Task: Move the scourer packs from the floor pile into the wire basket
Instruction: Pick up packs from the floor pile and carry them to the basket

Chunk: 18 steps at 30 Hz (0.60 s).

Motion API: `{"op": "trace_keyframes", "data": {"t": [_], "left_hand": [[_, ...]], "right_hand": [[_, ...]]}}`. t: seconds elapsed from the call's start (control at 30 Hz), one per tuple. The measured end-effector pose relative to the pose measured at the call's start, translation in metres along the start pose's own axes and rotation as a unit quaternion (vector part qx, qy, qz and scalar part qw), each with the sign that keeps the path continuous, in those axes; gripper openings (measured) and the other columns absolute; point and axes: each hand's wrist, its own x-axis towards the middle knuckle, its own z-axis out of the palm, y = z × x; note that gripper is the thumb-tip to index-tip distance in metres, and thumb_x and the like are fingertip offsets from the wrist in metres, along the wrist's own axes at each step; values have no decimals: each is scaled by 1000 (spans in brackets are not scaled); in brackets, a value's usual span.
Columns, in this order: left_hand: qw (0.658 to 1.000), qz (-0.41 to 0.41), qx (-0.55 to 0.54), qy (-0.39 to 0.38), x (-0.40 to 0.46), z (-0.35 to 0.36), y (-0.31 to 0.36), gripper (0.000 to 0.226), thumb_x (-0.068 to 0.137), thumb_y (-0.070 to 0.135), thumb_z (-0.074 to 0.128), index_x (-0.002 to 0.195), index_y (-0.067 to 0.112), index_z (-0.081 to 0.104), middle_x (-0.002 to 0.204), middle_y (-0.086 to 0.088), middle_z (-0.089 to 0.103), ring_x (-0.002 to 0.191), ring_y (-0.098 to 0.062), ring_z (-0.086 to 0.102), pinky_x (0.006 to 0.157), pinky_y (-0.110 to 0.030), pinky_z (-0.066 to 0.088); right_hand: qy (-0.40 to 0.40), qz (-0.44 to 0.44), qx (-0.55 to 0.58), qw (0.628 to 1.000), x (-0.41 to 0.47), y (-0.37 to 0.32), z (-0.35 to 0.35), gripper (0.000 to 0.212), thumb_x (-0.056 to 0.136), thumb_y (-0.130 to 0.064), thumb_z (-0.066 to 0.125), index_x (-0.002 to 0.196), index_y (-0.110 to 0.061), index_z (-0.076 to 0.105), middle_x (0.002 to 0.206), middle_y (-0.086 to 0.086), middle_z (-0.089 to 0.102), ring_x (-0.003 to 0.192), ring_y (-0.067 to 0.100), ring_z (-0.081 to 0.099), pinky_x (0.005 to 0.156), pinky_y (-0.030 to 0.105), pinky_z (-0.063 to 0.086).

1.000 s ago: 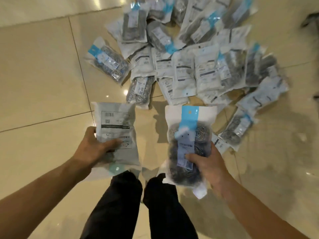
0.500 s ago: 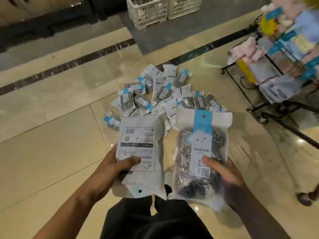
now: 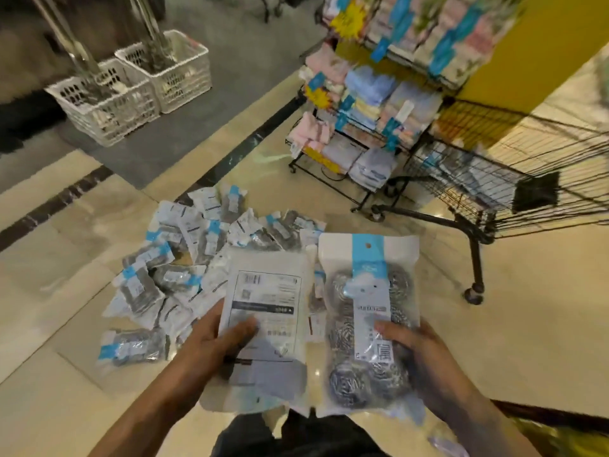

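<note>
Two scourer packs are held side by side above the floor [image 3: 494,324]: the left hand [image 3: 211,338] grips one pack [image 3: 263,311] printed side up, the right hand [image 3: 425,354] grips the other pack [image 3: 365,311] showing steel scourers. The pile [image 3: 184,272] lies beyond. The wire basket [image 3: 487,179] stands right; its contents are unclear.

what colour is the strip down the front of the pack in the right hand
Light blue, on the scourer pack held by the right hand; head view.
</note>
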Motion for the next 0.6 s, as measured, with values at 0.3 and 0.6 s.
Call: {"op": "trace_keyframes", "data": {"t": [0.3, 0.6], "left_hand": [[992, 6, 86, -90, 81, 64, 44, 35, 93, 24, 73, 126, 35, 70, 118, 0, 80, 107, -22, 78, 90, -44, 61], [977, 0, 145, -158, 160, 227, 58, 46, 81, 34, 79, 126, 36, 70, 118, 6, 80, 109, -18, 77, 102, -49, 56]], "right_hand": [[179, -15, 127, 976, -32, 17, -56, 43, 78, -3, 74, 121, -7, 69, 106, 19, 81, 89, 35, 81, 70, 45, 66], [257, -36, 198, 945, -7, -11, -195, 55, 75, -6, 75, 129, -10, 65, 113, 21, 79, 101, 41, 78, 94, 61, 57]]}}
